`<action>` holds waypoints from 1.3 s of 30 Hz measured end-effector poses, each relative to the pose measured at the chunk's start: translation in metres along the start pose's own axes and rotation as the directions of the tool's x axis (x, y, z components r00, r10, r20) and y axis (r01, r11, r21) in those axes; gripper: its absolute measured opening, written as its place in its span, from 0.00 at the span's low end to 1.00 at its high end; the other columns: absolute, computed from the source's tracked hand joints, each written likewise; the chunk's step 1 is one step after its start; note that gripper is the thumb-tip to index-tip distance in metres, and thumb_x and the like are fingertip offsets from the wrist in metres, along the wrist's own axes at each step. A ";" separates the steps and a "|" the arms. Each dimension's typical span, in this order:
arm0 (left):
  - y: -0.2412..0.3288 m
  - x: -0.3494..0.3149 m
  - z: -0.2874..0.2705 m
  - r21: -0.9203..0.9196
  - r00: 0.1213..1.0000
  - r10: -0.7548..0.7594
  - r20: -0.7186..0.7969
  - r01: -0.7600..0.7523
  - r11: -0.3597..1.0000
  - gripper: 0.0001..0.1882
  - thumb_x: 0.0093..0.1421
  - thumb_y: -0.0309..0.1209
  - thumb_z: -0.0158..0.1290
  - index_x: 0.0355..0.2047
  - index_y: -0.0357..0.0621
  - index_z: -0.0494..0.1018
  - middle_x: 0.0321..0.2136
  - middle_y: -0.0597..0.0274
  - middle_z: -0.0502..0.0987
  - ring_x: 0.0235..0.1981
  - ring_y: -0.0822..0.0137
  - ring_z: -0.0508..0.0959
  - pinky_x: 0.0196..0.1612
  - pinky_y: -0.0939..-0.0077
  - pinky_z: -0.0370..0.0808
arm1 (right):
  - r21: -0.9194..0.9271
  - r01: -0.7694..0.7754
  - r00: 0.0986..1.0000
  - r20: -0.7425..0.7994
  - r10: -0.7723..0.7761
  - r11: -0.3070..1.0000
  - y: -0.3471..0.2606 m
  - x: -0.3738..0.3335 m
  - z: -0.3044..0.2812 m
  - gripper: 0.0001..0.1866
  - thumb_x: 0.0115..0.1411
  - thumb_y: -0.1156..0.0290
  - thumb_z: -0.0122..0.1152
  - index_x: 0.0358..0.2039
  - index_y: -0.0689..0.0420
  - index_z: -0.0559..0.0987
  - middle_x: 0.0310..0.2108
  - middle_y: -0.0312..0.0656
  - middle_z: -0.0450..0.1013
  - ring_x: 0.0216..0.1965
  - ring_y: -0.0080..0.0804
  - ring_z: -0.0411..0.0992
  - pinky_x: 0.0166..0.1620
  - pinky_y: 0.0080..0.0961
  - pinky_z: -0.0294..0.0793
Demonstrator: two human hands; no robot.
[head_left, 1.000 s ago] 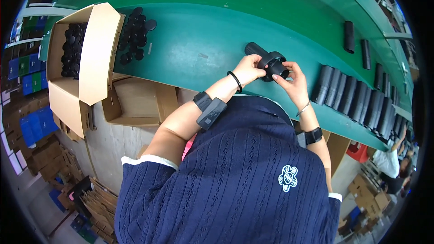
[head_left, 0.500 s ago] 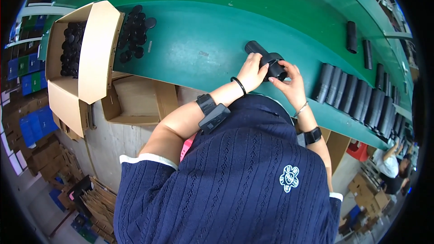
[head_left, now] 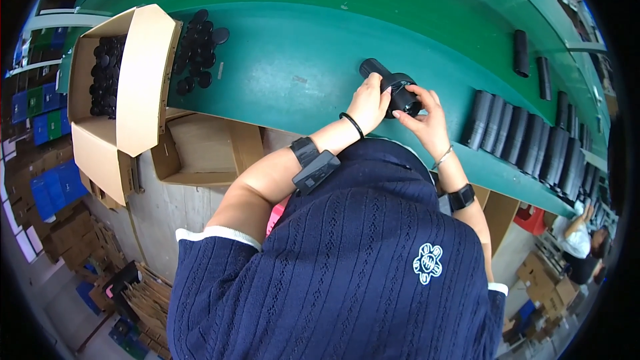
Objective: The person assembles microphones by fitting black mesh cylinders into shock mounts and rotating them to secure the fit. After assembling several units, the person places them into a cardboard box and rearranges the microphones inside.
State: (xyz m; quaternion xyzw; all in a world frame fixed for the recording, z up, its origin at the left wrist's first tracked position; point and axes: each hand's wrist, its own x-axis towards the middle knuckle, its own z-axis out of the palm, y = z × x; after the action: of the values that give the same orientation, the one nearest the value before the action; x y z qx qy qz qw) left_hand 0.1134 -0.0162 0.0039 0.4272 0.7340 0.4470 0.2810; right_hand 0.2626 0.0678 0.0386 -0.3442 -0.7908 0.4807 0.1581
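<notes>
Both hands are on a black cylindrical part (head_left: 374,67) with a wider ring-like collar, held slanted above the green bench. Its far end points away to the left, and its open end faces me on the right. My left hand (head_left: 368,104) is closed around the tube's middle, fingers next to the collar. With thumb and fingers, my right hand (head_left: 429,119) pinches the rim of the open end. Whether the collar is a separate piece I cannot tell. To the right lies a row of black ribbed tubes (head_left: 510,129) on the bench.
The green bench (head_left: 287,47) carries a pile of black round caps (head_left: 196,53) at left. Beside it stands an open cardboard box (head_left: 143,87) holding similar caps. Another cardboard box (head_left: 200,150) sits below the bench edge. Further tubes (head_left: 521,53) lie at far right, with a person (head_left: 575,240) beyond.
The black part has turned slightly, so its open end faces me more. The right-hand fingers have shifted a little on the rim; the left hand keeps its grip.
</notes>
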 end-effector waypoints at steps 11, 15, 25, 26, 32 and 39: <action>-0.012 -0.003 -0.006 -0.140 0.990 0.050 0.134 -0.031 0.990 0.19 0.49 0.25 0.56 0.40 0.36 0.62 0.30 0.52 0.71 0.30 0.59 0.74 0.33 0.67 0.71 | 0.097 -0.047 0.998 -0.047 0.051 0.994 0.000 -0.002 0.000 0.29 0.42 0.68 0.73 0.46 0.57 0.74 0.33 0.40 0.64 0.37 0.32 0.67 0.35 0.23 0.74; -0.005 0.000 -0.010 -0.173 0.986 0.010 0.164 0.019 0.985 0.20 0.48 0.25 0.55 0.40 0.34 0.62 0.35 0.43 0.69 0.38 0.46 0.73 0.40 0.60 0.70 | 0.120 -0.080 0.996 -0.031 0.085 0.989 0.001 -0.001 0.000 0.27 0.46 0.73 0.70 0.47 0.60 0.71 0.38 0.37 0.63 0.40 0.26 0.66 0.34 0.16 0.78; -0.017 0.005 -0.014 -0.394 0.972 -0.065 0.228 0.153 0.906 0.21 0.50 0.23 0.55 0.43 0.36 0.62 0.37 0.53 0.70 0.38 0.62 0.73 0.41 0.71 0.70 | 0.054 -0.046 0.996 -0.074 0.050 0.997 -0.002 0.009 0.001 0.24 0.49 0.74 0.69 0.45 0.60 0.69 0.37 0.39 0.68 0.36 0.19 0.69 0.30 0.14 0.75; -0.021 0.007 -0.014 -0.542 0.948 -0.081 0.307 0.245 0.804 0.21 0.51 0.21 0.55 0.45 0.37 0.62 0.38 0.59 0.71 0.38 0.70 0.73 0.41 0.75 0.70 | 0.069 -0.066 0.994 -0.080 0.072 0.995 -0.001 0.011 0.001 0.24 0.50 0.73 0.68 0.46 0.60 0.69 0.36 0.38 0.69 0.35 0.19 0.69 0.30 0.14 0.75; -0.012 0.012 -0.018 -0.428 0.958 -0.091 0.273 0.205 0.880 0.23 0.46 0.20 0.58 0.43 0.38 0.63 0.37 0.62 0.70 0.38 0.72 0.72 0.44 0.77 0.71 | 0.173 -0.130 0.987 -0.068 0.143 0.976 0.000 0.012 0.000 0.22 0.56 0.69 0.62 0.50 0.58 0.69 0.34 0.36 0.70 0.32 0.18 0.70 0.28 0.13 0.74; -0.016 0.016 -0.005 -0.439 0.970 -0.120 0.214 0.205 0.875 0.25 0.42 0.22 0.60 0.41 0.39 0.64 0.34 0.59 0.71 0.31 0.70 0.74 0.34 0.75 0.73 | 0.291 -0.215 0.971 -0.042 0.236 0.932 0.000 0.013 0.000 0.21 0.61 0.67 0.55 0.54 0.56 0.68 0.39 0.39 0.70 0.35 0.20 0.71 0.29 0.15 0.76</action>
State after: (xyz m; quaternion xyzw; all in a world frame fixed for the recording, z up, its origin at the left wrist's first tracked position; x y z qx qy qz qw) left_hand 0.0960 -0.0076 -0.0090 0.3243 0.6129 0.5415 0.4754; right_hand 0.2532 0.0767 0.0374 -0.4245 -0.6622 0.5908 0.1797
